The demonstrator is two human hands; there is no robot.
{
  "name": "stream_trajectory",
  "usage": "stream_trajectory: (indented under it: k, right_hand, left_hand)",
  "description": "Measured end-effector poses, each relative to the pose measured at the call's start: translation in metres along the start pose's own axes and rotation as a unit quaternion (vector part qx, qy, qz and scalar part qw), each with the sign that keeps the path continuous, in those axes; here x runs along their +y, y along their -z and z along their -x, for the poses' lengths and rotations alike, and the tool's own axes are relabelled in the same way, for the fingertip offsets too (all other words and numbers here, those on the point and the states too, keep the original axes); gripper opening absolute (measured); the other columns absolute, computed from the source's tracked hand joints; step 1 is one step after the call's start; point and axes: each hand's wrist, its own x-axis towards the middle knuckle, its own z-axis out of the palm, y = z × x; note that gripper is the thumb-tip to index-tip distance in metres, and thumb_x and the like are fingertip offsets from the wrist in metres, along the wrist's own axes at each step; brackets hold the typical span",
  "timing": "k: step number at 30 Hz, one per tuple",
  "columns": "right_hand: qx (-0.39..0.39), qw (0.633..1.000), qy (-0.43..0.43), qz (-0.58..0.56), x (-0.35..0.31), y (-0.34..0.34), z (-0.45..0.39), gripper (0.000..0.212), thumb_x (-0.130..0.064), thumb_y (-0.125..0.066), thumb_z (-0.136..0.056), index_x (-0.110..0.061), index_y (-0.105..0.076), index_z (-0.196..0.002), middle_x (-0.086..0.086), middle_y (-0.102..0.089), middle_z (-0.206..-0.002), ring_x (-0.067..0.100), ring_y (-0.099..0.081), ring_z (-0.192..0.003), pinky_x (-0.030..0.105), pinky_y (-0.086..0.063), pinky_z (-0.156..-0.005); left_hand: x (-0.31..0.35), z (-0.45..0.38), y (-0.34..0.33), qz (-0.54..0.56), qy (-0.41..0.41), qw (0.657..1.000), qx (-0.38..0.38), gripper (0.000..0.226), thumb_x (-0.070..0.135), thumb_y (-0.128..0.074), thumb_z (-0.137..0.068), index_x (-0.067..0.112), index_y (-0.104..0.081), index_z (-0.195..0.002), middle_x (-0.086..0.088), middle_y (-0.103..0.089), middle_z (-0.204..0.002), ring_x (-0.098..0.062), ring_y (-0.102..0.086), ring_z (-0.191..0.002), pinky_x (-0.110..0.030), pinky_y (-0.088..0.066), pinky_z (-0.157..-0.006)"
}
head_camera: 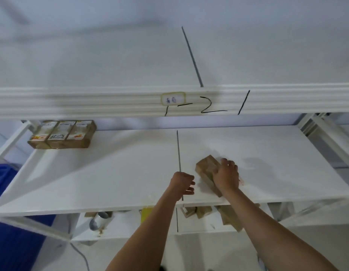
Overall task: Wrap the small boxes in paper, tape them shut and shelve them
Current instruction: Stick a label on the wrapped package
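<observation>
Head view is looking down on a white shelf [111, 169], the biggest thing here, running under an upper rail marked with handwritten numbers. At its far left three wrapped boxes [62, 134] are standing side by side, touching. Right of the shelf's centre seam the right hand [226, 178] is lying over a brown parcel [206, 168], fingers curling over its far edge, so its grip is closing around the parcel while the parcel is resting on the shelf. The left hand [182, 182] is hovering just beside it, fingers loosely curling and holding nothing.

Shelving looks like the step in hand. To do it well, I would be sliding the parcel flat toward the back and squaring it to the shelf edge, using the free hand to steady the near end.

The right hand is covering the parcel's near half, so any tape is hiding. Motion is blurring the rail label. On the lower shelf, paper scraps [228, 216] and a roll [99, 220] are being cut off by the shelf edge.
</observation>
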Motion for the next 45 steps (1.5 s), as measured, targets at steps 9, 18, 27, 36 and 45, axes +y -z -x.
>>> stream_trajectory:
  k: [9,18,27,36,45]
  right_hand:
    - [-0.123,0.992,-0.016,-0.030,0.048,-0.002,-0.018,0.042,-0.049,-0.059,-0.096,-0.012,-0.057,-0.116,0.008,-0.066,-0.115,0.027,-0.063,-0.105,0.044,-0.055,-0.092]
    - [-0.166,0.971,-0.048,-0.162,0.067,-0.003,-0.022,0.054,-0.053,-0.074,-0.083,-0.015,-0.055,-0.117,0.002,-0.065,-0.117,0.026,-0.062,-0.110,0.043,-0.051,-0.095]
    - [-0.163,0.968,-0.052,-0.182,0.070,-0.005,-0.016,0.055,-0.051,-0.080,-0.077,-0.017,-0.052,-0.110,0.003,-0.065,-0.116,0.026,-0.062,-0.107,0.046,-0.051,-0.097]
    - [-0.158,0.956,-0.071,-0.235,0.078,0.003,0.002,0.071,-0.041,-0.080,-0.081,-0.008,-0.045,-0.133,0.008,-0.060,-0.125,0.026,-0.059,-0.112,0.035,-0.055,-0.087]
    - [-0.126,0.925,-0.069,-0.352,0.066,0.034,0.013,0.042,-0.034,-0.084,-0.079,-0.015,-0.050,-0.097,0.001,-0.062,-0.098,0.013,-0.062,-0.087,0.020,-0.047,-0.061]
  left_hand:
    - [-0.013,-0.012,-0.075,0.177,0.064,0.981,0.042,0.019,0.009,-0.076,-0.088,-0.003,-0.070,-0.101,-0.017,-0.072,-0.098,-0.029,-0.071,-0.085,-0.039,-0.062,-0.082]
    - [-0.026,-0.008,-0.093,0.318,0.050,0.939,0.118,0.016,-0.003,-0.074,-0.085,-0.008,-0.072,-0.100,-0.021,-0.073,-0.093,-0.026,-0.069,-0.077,-0.031,-0.059,-0.067]
    - [-0.043,0.001,-0.119,0.372,0.037,0.920,0.118,0.009,0.015,-0.063,-0.096,0.009,-0.063,-0.103,0.014,-0.071,-0.060,0.004,-0.067,-0.057,-0.011,-0.052,-0.057]
    - [-0.018,0.011,-0.135,0.336,0.108,0.901,0.253,0.020,0.021,-0.065,-0.096,0.002,-0.069,-0.093,-0.010,-0.060,-0.076,-0.027,-0.059,-0.079,-0.034,-0.050,-0.078]
    - [-0.012,0.028,-0.120,0.344,-0.029,0.926,0.151,0.035,0.033,-0.076,-0.086,0.005,-0.071,-0.106,-0.017,-0.074,-0.103,-0.034,-0.071,-0.098,-0.052,-0.059,-0.087]
